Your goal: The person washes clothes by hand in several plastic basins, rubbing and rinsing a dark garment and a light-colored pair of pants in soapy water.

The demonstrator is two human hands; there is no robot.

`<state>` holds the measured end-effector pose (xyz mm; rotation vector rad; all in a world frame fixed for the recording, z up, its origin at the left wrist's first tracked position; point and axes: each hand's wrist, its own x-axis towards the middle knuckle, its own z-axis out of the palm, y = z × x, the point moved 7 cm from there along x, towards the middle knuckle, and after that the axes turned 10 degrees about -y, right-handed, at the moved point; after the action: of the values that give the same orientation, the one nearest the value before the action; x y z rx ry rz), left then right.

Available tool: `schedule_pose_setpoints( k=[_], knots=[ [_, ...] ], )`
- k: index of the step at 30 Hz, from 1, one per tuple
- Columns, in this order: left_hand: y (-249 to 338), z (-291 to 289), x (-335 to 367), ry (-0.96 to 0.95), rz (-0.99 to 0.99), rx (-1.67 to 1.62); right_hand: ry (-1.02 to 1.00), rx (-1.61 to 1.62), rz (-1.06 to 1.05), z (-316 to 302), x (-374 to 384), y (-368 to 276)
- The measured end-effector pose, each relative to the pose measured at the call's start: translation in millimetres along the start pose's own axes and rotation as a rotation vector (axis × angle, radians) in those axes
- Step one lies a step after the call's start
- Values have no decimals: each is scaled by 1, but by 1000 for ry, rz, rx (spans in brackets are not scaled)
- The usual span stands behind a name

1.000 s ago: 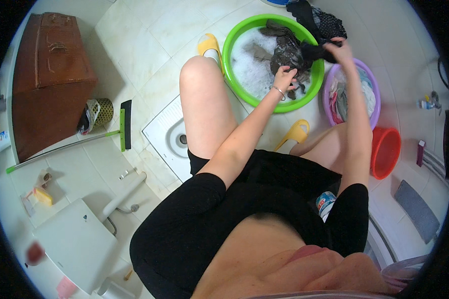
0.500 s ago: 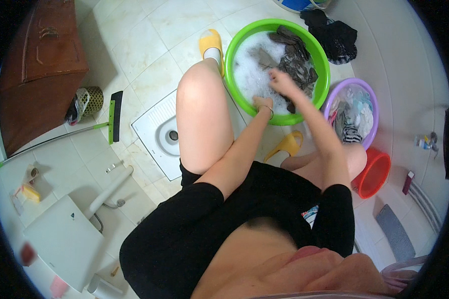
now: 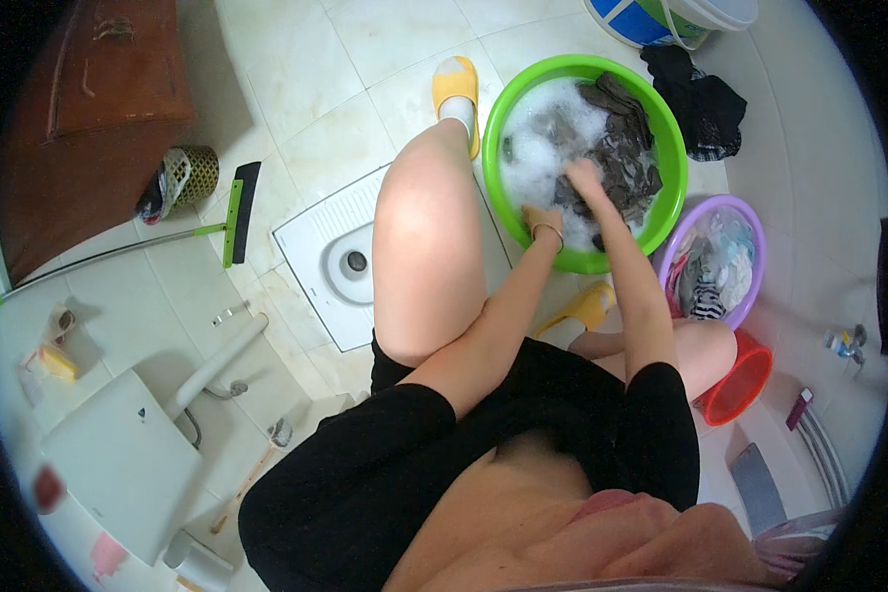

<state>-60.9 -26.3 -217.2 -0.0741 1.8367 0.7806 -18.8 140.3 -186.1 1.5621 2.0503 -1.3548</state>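
Note:
Soapy water fills a large green basin (image 3: 673, 202) on the tiled floor, and white suds (image 3: 535, 156) cover its left part. A heap of dark grey-brown wet clothes (image 3: 624, 158) lies along the basin's right side. My left hand (image 3: 541, 219), with a bracelet at the wrist, is inside the near rim; its fingers look curled, and the suds hide what they hold. Slightly farther in, my right hand (image 3: 584, 176) is closed on the edge of a dark wet garment (image 3: 570, 195).
A purple basin (image 3: 757, 242) of mixed clothes and a red bucket (image 3: 745, 380) stand at the right. Black clothing (image 3: 701, 104) lies beside a white-and-blue bucket (image 3: 631, 20). A squat toilet (image 3: 340, 222) is set in the floor at left, near a squeegee (image 3: 237, 217).
The whole view has shifted, so the basin appears farther right and lower. My right hand, raised above the suds before, is now down at the dark garment; my left hand remains near the rim.

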Motion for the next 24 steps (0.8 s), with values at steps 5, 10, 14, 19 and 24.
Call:
schedule_pose_setpoints(
  k=[5, 10, 14, 19, 24],
  knots=[
    [-2, 40, 12, -16, -62, 22, 167, 825, 98, -89, -63, 30],
    [4, 16, 8, 41, 18, -140, 84, 1016, -76, -124, -130, -8],
    [33, 13, -8, 22, 204, -208, 161, 1083, -111, -145, -162, -13],
    [70, 49, -34, -253, 399, 174, 202, 1154, -122, -173, -209, -8],
    [88, 53, -1, -480, 477, 16, 129, 1095, -310, -176, -216, -66]
  ],
)
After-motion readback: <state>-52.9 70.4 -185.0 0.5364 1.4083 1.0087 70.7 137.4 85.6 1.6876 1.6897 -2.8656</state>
